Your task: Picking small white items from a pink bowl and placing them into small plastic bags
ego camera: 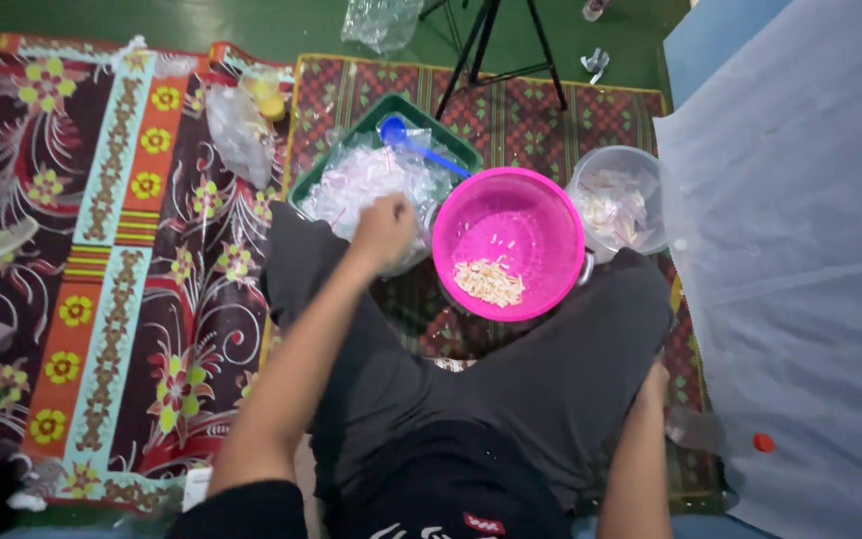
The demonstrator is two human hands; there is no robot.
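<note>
The left hand (383, 228) is curled up small, reaching into a pile of clear little plastic wrappers (366, 185) just left of the pink bowl (508, 245). It looks like it is pinching some, but I cannot tell for sure. The right hand (656, 379) rests down by the knee, to the lower right of the pink bowl, and I cannot tell if it holds anything.

The wrappers sit in a green tray (399, 107) with a blue scoop (396, 132) on top. They look very light, thin and crinkly (and likely slippery), so a soft pinch of a few at a time should work best.

Inside the pink bowl lie small pale pieces (489, 281). A clear tub (623, 200) stands just right of the bowl. All of it sits on a flowered mat (122, 250).
</note>
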